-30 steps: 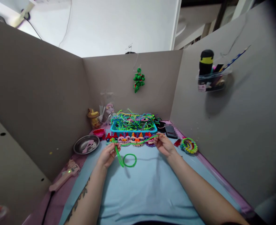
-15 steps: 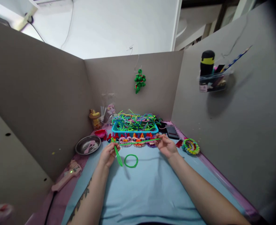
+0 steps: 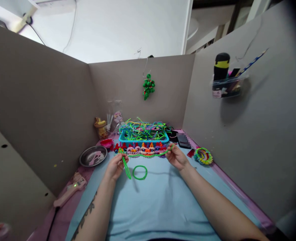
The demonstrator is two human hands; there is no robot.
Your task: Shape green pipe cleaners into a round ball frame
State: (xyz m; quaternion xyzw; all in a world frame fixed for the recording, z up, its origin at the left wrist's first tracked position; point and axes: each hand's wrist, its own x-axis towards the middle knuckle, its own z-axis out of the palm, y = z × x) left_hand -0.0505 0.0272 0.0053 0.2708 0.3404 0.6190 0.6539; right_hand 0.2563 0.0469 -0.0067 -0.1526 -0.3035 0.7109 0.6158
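Observation:
My left hand (image 3: 116,164) is closed on a green pipe cleaner (image 3: 148,155), pinching it where a narrow loop hangs below the fingers. The loose length stretches across to my right hand (image 3: 176,156), which pinches its far end. Between the hands the strand sags slightly in the air. A separate green ring (image 3: 140,172) lies on the blue cloth (image 3: 150,201) between my forearms, touched by neither hand. Behind the strand stands a row of colourful fuzzy figures (image 3: 148,148), partly covered by my fingers.
At the back sits a blue tray (image 3: 144,141) full of pipe cleaners. To the left are a metal bowl (image 3: 83,160) and a pink glue gun (image 3: 69,193) with its cord. A yellow-green ring bundle (image 3: 203,156) and a phone (image 3: 184,141) lie right. Grey panels (image 3: 137,73) enclose the table.
The stretch of pipe cleaner between my hands has gone from taut and straight to slightly slack and wavy. Both hands keep their grip. The view has shifted a little.

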